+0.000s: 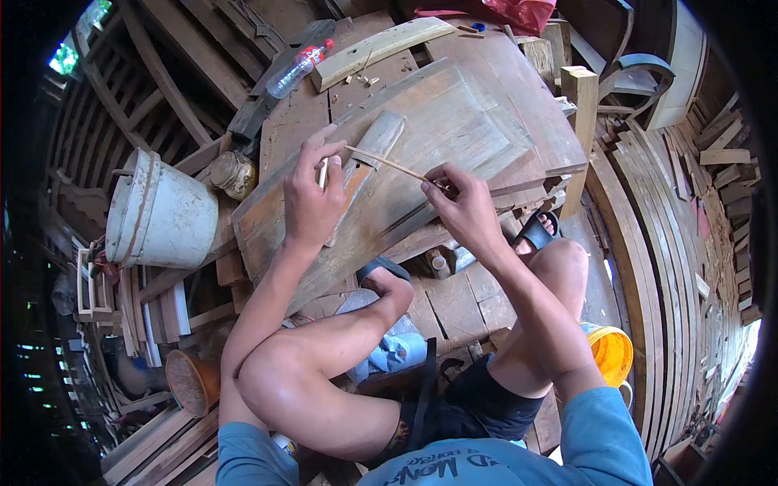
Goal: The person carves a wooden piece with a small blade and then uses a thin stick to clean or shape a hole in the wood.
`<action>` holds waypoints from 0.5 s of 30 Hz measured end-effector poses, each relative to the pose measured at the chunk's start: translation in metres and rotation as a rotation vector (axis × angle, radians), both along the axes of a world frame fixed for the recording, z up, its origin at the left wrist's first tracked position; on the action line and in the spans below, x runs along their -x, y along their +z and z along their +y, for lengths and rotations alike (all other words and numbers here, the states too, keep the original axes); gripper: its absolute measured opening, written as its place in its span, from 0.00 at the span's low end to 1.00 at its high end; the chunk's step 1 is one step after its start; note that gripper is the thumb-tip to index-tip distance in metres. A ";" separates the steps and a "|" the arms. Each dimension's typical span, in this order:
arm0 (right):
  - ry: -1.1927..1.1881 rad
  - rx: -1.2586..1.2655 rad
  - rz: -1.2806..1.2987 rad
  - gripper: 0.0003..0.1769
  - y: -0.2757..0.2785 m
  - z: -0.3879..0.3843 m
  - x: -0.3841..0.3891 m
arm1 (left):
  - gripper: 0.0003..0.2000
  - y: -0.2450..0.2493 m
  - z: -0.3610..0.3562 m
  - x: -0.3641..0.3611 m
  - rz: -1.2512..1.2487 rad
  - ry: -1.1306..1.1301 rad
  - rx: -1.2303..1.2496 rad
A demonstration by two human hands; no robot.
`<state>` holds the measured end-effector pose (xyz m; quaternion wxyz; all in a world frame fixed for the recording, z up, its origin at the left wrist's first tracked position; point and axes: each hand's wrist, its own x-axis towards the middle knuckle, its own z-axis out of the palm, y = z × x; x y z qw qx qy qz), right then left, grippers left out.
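Observation:
A thin wooden stick [387, 163] spans the gap between my two hands. My right hand [463, 202] pinches its right end between thumb and fingers. The stick's other end meets the fingertips of my left hand [314, 190], whose fingers are curled round a short pale piece [323, 172]. Beneath the stick, a narrow wooden block [378, 139] lies on a wide wooden panel [438, 109], with an orange-brown strip [348, 198] running down from it beside my left hand.
A plastic bottle [300, 70] and a curved wooden piece [381, 53] lie at the back. On the left are a white bucket [166, 211] and a jar [233, 174]. An upright post [579, 121] and a yellow bucket [609, 356] are on the right.

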<state>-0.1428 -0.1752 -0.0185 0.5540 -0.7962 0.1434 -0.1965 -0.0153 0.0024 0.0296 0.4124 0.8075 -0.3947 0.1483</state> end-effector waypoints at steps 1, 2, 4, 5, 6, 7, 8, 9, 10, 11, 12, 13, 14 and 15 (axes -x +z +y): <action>-0.010 -0.001 -0.016 0.12 0.000 0.000 0.000 | 0.18 -0.001 0.000 -0.001 -0.006 0.007 -0.001; -0.020 -0.003 -0.033 0.12 -0.001 0.000 -0.001 | 0.18 -0.001 0.001 -0.001 -0.006 0.007 0.000; -0.025 -0.007 -0.037 0.12 -0.002 0.000 -0.001 | 0.19 -0.001 0.001 -0.002 -0.050 0.003 -0.010; -0.029 -0.011 -0.040 0.12 -0.003 0.001 -0.001 | 0.19 -0.001 0.001 -0.001 -0.050 0.003 -0.010; -0.028 -0.011 -0.040 0.12 -0.003 0.001 -0.001 | 0.19 0.000 0.000 0.000 -0.019 0.007 -0.003; -0.029 -0.008 -0.045 0.12 -0.002 0.001 -0.001 | 0.19 0.000 0.000 0.001 0.011 0.010 0.005; -0.030 -0.004 -0.049 0.12 -0.002 0.001 -0.001 | 0.19 0.000 0.000 0.001 0.012 0.010 0.005; -0.031 -0.003 -0.049 0.12 -0.002 0.001 -0.001 | 0.18 0.000 0.000 0.001 0.004 0.015 0.010; -0.032 -0.005 -0.047 0.11 -0.002 0.000 -0.001 | 0.18 0.000 0.000 0.001 -0.004 0.019 0.015; -0.033 -0.008 -0.045 0.11 -0.001 0.000 -0.001 | 0.18 0.000 0.000 0.001 -0.004 0.019 0.016; -0.033 -0.008 -0.045 0.11 -0.001 0.000 0.000 | 0.18 0.000 0.000 0.001 0.004 0.020 0.011; -0.027 -0.018 -0.045 0.11 -0.001 0.000 0.000 | 0.19 0.000 0.000 0.001 0.011 0.021 0.008; -0.020 -0.027 -0.044 0.11 0.000 0.000 0.000 | 0.19 0.001 0.000 0.001 0.012 0.021 0.008; -0.020 -0.027 -0.044 0.11 -0.001 0.000 0.000 | 0.19 0.002 0.000 0.002 0.022 0.019 0.002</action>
